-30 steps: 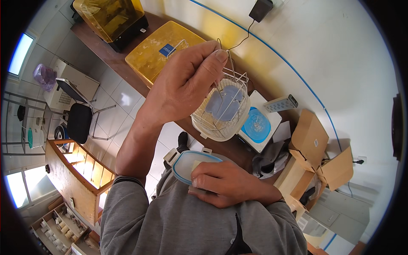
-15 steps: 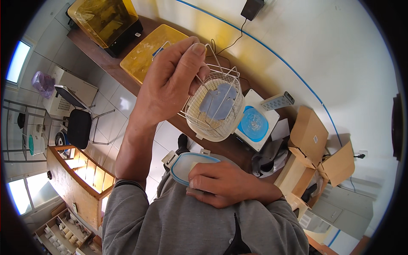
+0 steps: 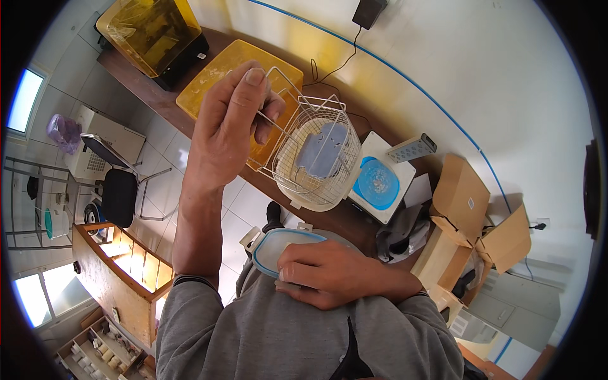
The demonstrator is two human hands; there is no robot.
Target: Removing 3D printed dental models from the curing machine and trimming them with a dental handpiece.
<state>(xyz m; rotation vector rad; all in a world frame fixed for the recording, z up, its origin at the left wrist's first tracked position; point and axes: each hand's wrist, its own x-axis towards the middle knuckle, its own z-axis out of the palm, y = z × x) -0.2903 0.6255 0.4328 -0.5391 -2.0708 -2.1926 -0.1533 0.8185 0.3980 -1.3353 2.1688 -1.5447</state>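
Observation:
My left hand (image 3: 228,123) is raised over the bench, its fingers closed round the handle of a wire mesh basket (image 3: 304,117). A flat grey piece (image 3: 326,151) with a ragged outline shows through the mesh. The basket sits over or partly in a whitish plastic container (image 3: 310,201); I cannot tell how deep. Close to my body, my right hand (image 3: 326,273) grips a clear container lid (image 3: 278,247) with a blue seal and side clips. Its fingertips beneath the lid are partly hidden.
Beside the container stands a white scale (image 3: 405,170) with a blue dish (image 3: 378,183) on it. A yellow translucent cover (image 3: 237,60) lies further left on the brown bench (image 3: 142,73). Open cardboard boxes (image 3: 459,196) stand right; a black chair (image 3: 117,190) is left.
My left hand has shifted left with the basket's handle, and the basket has moved slightly left with it. My right hand stays on the lid.

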